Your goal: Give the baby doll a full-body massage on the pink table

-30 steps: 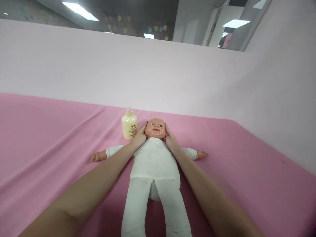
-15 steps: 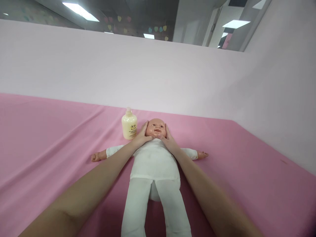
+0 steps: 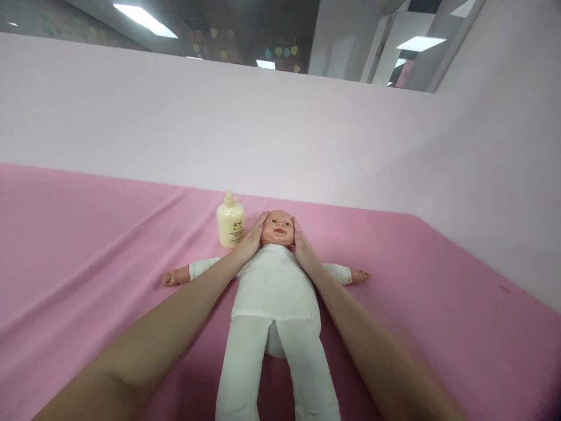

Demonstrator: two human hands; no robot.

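Note:
A baby doll (image 3: 276, 283) in white cloth lies on its back, arms stretched out to both sides and legs toward me. My left hand (image 3: 253, 239) lies flat along one side of the doll's head, its fingers straight and pointing up. On the other side, my right hand (image 3: 304, 245) rests against the cheek and temple in the same way, fingers stretched. The doll's face shows between the two palms. Close beside my left hand stands a pale yellow pump bottle (image 3: 230, 225) with dark print on its front.
Pink cloth (image 3: 438, 304) covers the surface under the doll, with creases on the left. A white wall (image 3: 263, 128) rises behind it and another along the right. Above the back wall is a glass pane (image 3: 241, 35) with heart shapes and reflected lights.
Both thumbs have moved off the doll's chin and outward to the sides of its head, alongside the fingers. The doll and the bottle have stayed in place.

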